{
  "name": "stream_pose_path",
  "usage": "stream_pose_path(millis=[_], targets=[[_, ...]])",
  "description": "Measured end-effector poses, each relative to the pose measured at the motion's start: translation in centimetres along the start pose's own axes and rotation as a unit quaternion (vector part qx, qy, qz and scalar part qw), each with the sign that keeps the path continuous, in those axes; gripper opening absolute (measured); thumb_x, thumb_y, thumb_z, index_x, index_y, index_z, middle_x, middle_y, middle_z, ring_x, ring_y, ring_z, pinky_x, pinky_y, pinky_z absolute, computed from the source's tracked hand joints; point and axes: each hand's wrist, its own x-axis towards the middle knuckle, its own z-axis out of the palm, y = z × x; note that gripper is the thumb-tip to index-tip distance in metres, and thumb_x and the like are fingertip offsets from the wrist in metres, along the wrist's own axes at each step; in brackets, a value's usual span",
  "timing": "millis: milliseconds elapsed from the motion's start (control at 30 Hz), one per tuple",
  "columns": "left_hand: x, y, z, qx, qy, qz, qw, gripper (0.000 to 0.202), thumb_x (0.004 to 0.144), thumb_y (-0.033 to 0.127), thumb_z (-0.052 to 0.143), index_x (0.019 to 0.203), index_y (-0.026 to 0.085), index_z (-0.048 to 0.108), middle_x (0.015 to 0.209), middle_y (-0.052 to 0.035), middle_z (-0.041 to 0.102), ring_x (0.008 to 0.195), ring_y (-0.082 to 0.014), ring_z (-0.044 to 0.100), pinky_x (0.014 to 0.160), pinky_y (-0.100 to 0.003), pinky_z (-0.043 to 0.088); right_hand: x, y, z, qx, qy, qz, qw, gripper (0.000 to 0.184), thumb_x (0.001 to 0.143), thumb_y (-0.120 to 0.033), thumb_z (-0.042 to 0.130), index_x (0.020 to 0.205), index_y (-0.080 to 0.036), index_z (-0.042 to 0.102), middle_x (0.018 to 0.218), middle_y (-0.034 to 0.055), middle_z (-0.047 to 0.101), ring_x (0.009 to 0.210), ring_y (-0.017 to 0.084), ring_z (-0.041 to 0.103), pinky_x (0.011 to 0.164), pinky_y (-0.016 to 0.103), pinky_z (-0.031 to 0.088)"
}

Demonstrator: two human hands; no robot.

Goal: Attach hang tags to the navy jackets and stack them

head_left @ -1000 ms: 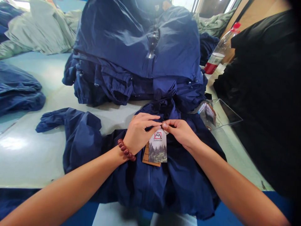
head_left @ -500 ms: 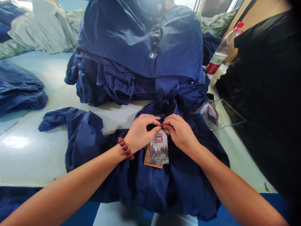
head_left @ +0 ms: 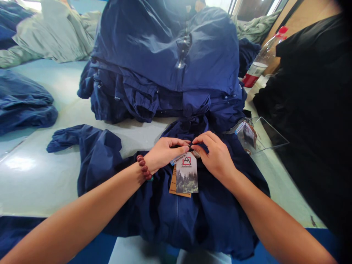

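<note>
A navy jacket [head_left: 214,212] lies spread in front of me, one sleeve [head_left: 96,143] stretched to the left. On its chest rest the hang tags: a white card with a forest picture [head_left: 187,179], a brown card [head_left: 173,189] beneath it and a blue-and-white strip [head_left: 178,159]. My left hand [head_left: 165,152], below a wrist with a dark red bead bracelet [head_left: 144,167], pinches the dark string at the tags' top. From the other side my right hand [head_left: 213,152] pinches the same string, thumb and forefinger closed. The fingertips nearly meet; the string's details are too small to see.
Behind the jacket rises a stack of folded navy jackets [head_left: 165,51]. To the right are a clear acrylic holder with tags [head_left: 271,135], a red-capped bottle [head_left: 260,62] and black fabric [head_left: 310,110]. More navy cloth [head_left: 24,102] and grey-green garments [head_left: 57,33] lie left.
My left hand has tilted flatter and lowered its fingers, uncovering the blue-and-white strip. My right hand has shifted slightly, its fingers still at the string. The view has moved a little.
</note>
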Motion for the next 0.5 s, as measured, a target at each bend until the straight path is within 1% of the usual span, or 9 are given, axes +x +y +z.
stream_pose_path(millis=[100,167,267,500], targets=[[0.01,0.02,-0.14,-0.029,0.003,-0.017,0.999,0.039,0.076,0.052,0.084,0.098,0.019,0.084,0.139,-0.0101,0.070,0.122,-0.0319,0.068,0.103,-0.043,0.056,-0.12,-0.52,-0.26,0.013,0.021,0.010,1.000,0.009,0.100,-0.024,0.061,0.095,-0.024,0.068,0.094,0.0062,0.068,0.092,0.022,0.065,0.085,0.036,0.054],[0.04,0.01,-0.27,-0.035,0.009,-0.020,0.999,0.041,0.075,0.053,0.085,0.098,0.019,0.084,0.140,-0.0114,0.069,0.122,-0.0327,0.068,0.104,-0.044,0.055,-0.20,-0.84,-0.32,0.021,0.022,0.019,0.999,0.011,0.100,-0.026,0.062,0.092,-0.023,0.069,0.091,0.0052,0.069,0.086,0.021,0.065,0.079,0.035,0.053],[0.09,-0.05,-0.46,-0.035,0.011,-0.018,0.999,0.039,0.077,0.052,0.085,0.098,0.020,0.085,0.140,-0.0118,0.069,0.124,-0.0322,0.068,0.108,-0.044,0.053,-0.22,-1.05,-0.23,0.034,0.015,0.032,0.999,0.010,0.098,-0.026,0.066,0.090,-0.023,0.072,0.088,0.0041,0.071,0.080,0.020,0.065,0.073,0.034,0.051],[0.12,-0.17,-0.54,-0.037,0.008,-0.017,0.999,0.035,0.078,0.049,0.085,0.099,0.020,0.085,0.138,-0.0114,0.070,0.128,-0.0315,0.066,0.113,-0.045,0.050,-0.26,-0.56,0.25,0.063,0.013,0.066,0.996,0.011,0.096,-0.028,0.069,0.090,-0.023,0.075,0.088,0.0035,0.073,0.077,0.019,0.065,0.066,0.033,0.049]])
